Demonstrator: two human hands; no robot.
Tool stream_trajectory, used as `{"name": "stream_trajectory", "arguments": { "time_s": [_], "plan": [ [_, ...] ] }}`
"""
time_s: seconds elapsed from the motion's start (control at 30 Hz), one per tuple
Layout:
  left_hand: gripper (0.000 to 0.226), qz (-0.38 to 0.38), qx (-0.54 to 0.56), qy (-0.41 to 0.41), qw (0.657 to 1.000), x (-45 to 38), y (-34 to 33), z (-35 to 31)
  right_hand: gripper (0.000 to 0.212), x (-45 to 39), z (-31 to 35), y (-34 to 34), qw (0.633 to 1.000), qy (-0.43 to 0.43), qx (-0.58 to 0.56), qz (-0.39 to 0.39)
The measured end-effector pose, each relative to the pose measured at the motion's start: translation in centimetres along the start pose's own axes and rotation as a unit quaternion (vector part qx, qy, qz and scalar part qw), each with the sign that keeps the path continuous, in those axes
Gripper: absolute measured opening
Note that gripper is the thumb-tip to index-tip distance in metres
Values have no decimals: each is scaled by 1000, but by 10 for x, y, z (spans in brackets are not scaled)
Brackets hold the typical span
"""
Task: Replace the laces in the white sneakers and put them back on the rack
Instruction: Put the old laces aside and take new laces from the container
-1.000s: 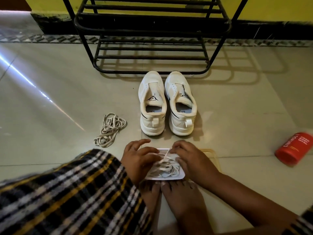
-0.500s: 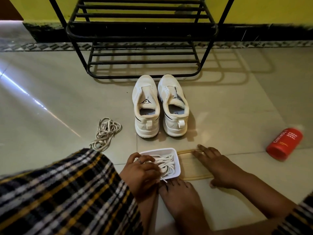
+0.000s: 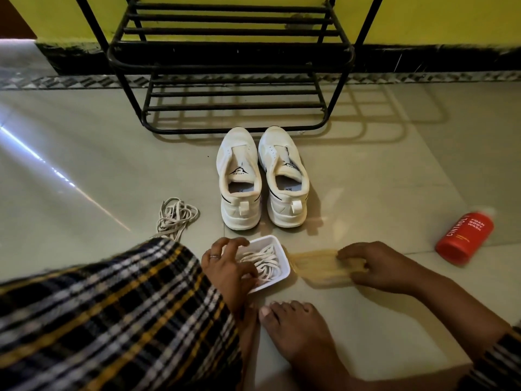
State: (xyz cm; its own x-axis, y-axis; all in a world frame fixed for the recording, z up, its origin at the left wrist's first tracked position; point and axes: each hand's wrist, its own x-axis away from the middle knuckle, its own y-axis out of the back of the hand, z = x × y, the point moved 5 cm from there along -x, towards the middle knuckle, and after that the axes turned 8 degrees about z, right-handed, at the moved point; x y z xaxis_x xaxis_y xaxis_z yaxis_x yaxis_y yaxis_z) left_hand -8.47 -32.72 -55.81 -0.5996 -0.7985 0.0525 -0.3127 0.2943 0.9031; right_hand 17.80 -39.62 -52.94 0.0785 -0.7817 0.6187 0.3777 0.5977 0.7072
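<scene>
Floor: you sit on pale glossy tiles (image 3: 380,176) before a yellow wall.
Rack: black metal rack (image 3: 231,66) stands against that wall.
Sneakers: your white sneakers (image 3: 262,179) sit unlaced, side by side, just before the rack.
Old laces: heap (image 3: 176,217) left of them.
Left hand (image 3: 228,266): fingers curled on the white tray (image 3: 284,266) of new laces (image 3: 262,263).
Right hand (image 3: 380,266): presses the blurred translucent lid (image 3: 315,266), fingers bent.
Around: red bottle (image 3: 465,235) lying far right; your bare foot (image 3: 298,331) below the tray.

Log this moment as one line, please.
left hand: reaching into white plastic tray of new white laces | right hand: on translucent yellowish lid | white sneakers: unlaced, on floor
</scene>
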Motion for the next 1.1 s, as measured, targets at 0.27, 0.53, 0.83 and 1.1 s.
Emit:
{"name": "stream_trajectory", "arguments": {
  "time_s": [0.27, 0.53, 0.83, 1.1],
  "plan": [
    [84, 66, 200, 102, 972, 0, -2, 7, 23, 2, 8, 29, 972, 50, -215, -83],
    [66, 99, 226, 102, 964, -4, -2, 3, 22, -36, 55, 2, 965, 60, -252, 46],
    [61, 106, 406, 238, 876, 7, -2, 27, 24, -58, 63, -14, 957, -32, -287, -32],
    [15, 83, 529, 311, 785, 16, -7, 30, 30, -60, 72, -10, 968, -7, -238, -74]
  ]
}}
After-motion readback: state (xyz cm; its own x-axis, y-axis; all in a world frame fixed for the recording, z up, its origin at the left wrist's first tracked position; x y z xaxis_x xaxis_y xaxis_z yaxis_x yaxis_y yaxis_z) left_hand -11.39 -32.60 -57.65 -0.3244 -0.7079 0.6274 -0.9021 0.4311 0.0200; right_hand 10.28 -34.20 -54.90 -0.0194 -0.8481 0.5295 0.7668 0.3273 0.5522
